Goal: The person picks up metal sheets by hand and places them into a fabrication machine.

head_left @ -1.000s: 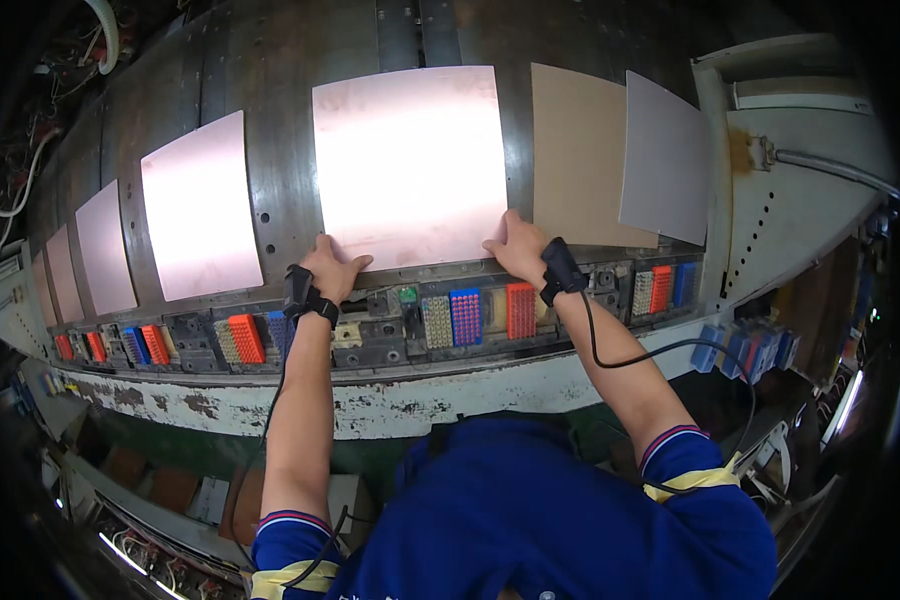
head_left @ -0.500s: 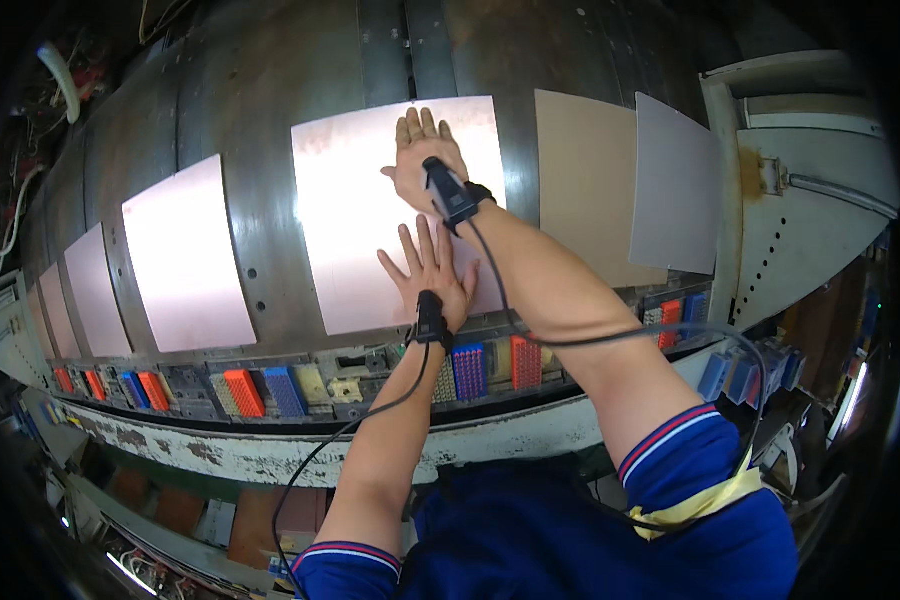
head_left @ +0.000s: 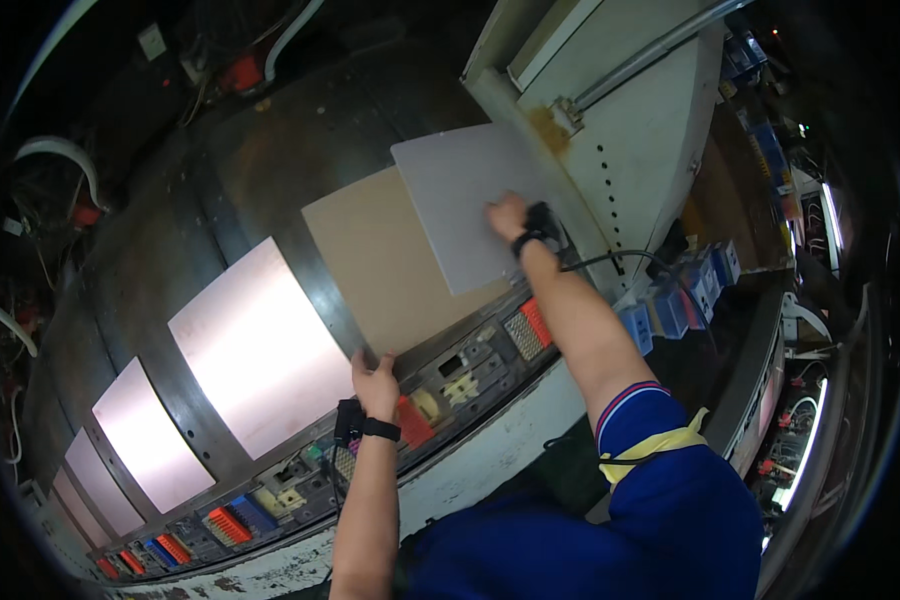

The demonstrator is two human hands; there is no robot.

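My left hand (head_left: 375, 388) is at the near edge of the metal bed, by the near corners of a shiny pinkish sheet (head_left: 260, 345) and a tan sheet (head_left: 390, 260). Its thumb and a finger are spread apart, with nothing seen between them. Farther right, my right hand (head_left: 510, 216) is over a pale grey sheet (head_left: 457, 195), its fingers curled in and slightly blurred. I make out nothing in them. That grey sheet overlaps the right part of the tan one. Both wrists carry black strapped devices with cables.
More shiny sheets (head_left: 152, 440) lie along the bed's left side. Red and blue perforated blocks (head_left: 228, 525) line its near edge. A pale machine frame (head_left: 610, 120) with a metal rod rises at the right. Blue bins (head_left: 670, 305) stand beyond my right arm.
The view has swung to the right. Both hands have come off the large shiny sheet; the left is now at its near right corner, the right over the grey sheet with curled fingers.
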